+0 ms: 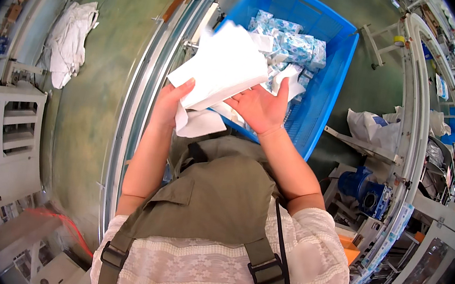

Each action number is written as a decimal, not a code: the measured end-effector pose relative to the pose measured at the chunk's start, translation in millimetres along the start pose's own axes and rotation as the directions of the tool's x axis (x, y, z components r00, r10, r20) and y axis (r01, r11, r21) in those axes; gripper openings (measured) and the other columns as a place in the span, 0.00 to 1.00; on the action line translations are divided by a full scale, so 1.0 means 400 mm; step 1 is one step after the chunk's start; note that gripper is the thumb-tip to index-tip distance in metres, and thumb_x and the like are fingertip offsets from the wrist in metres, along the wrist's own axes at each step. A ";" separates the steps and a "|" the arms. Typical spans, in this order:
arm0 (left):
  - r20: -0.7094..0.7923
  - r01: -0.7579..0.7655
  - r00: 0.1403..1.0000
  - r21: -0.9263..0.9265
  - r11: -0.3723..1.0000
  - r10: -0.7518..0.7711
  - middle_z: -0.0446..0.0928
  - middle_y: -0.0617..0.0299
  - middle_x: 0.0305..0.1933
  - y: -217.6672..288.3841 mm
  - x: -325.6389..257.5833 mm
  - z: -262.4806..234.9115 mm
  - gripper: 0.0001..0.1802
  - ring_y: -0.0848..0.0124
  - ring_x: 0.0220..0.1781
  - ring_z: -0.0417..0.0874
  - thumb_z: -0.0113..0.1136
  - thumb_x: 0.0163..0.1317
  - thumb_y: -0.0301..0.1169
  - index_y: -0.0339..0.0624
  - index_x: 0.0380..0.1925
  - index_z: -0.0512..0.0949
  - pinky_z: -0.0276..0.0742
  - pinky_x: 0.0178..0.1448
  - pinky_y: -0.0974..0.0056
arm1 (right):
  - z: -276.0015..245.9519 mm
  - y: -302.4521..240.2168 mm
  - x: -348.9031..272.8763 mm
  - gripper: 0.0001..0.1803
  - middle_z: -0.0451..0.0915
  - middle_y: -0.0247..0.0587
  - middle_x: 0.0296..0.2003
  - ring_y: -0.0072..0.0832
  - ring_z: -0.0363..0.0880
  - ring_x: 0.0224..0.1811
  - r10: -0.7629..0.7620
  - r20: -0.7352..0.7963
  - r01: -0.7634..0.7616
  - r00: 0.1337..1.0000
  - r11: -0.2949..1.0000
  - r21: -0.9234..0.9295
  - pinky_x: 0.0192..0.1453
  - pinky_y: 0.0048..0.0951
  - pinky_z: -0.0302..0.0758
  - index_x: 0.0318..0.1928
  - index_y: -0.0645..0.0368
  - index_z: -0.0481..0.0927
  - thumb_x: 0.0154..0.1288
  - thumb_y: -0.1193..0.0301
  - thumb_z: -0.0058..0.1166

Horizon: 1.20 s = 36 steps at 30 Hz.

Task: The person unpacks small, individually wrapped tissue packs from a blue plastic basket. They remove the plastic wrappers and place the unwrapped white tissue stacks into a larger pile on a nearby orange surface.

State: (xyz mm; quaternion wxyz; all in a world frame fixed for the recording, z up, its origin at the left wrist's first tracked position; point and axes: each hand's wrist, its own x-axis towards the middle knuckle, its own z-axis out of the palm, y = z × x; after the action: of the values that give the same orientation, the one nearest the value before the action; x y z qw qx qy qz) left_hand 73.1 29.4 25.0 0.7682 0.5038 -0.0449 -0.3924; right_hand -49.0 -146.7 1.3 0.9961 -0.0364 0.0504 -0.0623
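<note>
A thick stack of white tissue paper is held up in front of me, its sheets fanned and blurred at the far end. My left hand is closed on its left near corner, thumb on top. One loose flap of paper hangs below that corner. My right hand is open, palm up and thumb raised, its fingertips at the stack's right lower edge. Beneath and beyond lies a blue plastic crate holding several blue-and-white patterned tissue packs. Crumpled white paper rests among the packs beside my right thumb.
A metal-edged conveyor rail runs along my left. White cloth or sheeting lies on the green floor farther left, near a white machine cabinet. To the right stand a machine frame, a blue motor and white sacks.
</note>
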 end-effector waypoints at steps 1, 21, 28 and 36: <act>-0.034 -0.011 0.999 0.066 0.998 0.013 0.78 0.48 0.52 -0.004 -0.008 0.002 0.29 0.64 0.50 0.81 0.61 0.62 0.34 0.26 0.58 0.68 0.77 0.53 0.63 | -0.006 0.000 -0.004 0.56 0.58 0.48 0.70 0.45 0.59 0.72 -0.015 -0.016 0.015 1.000 1.000 -0.023 0.71 0.53 0.56 0.72 0.59 0.51 0.59 0.26 0.32; -0.182 -0.103 0.981 -0.189 0.977 0.068 0.80 0.53 0.46 0.163 0.197 -0.046 0.21 0.63 0.41 0.83 0.56 0.67 0.36 0.32 0.54 0.71 0.81 0.44 0.60 | -0.093 -0.082 -0.028 0.35 0.67 0.63 0.60 0.52 0.68 0.63 -0.222 -0.322 0.227 0.920 0.974 -0.023 0.65 0.48 0.66 0.58 0.65 0.65 0.65 0.46 0.48; -0.171 -0.242 0.965 -0.283 0.928 0.200 0.80 0.58 0.32 0.153 0.351 -0.404 0.19 0.73 0.19 0.73 0.55 0.68 0.42 0.36 0.45 0.75 0.68 0.21 0.69 | -0.203 -0.121 -0.087 0.27 0.80 0.53 0.45 0.43 0.79 0.45 -0.149 -0.485 0.169 0.862 0.986 -0.004 0.47 0.39 0.75 0.52 0.63 0.72 0.67 0.51 0.48; -0.555 0.218 0.809 -0.020 0.976 -0.193 0.81 0.57 0.37 -0.061 0.303 -0.745 0.21 0.67 0.31 0.81 0.65 0.61 0.43 0.39 0.46 0.78 0.77 0.32 0.63 | -0.346 -0.185 -0.130 0.22 0.79 0.47 0.40 0.38 0.79 0.40 -0.146 -0.690 0.135 0.709 0.988 -0.070 0.42 0.35 0.75 0.47 0.60 0.73 0.67 0.53 0.48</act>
State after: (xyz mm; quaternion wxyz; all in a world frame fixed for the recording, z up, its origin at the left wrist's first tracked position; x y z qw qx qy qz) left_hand 281.4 166.4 -179.7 0.6899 0.6145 0.2251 -0.3094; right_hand -123.8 -222.6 -125.3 0.8970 -0.0214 0.4165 -0.1465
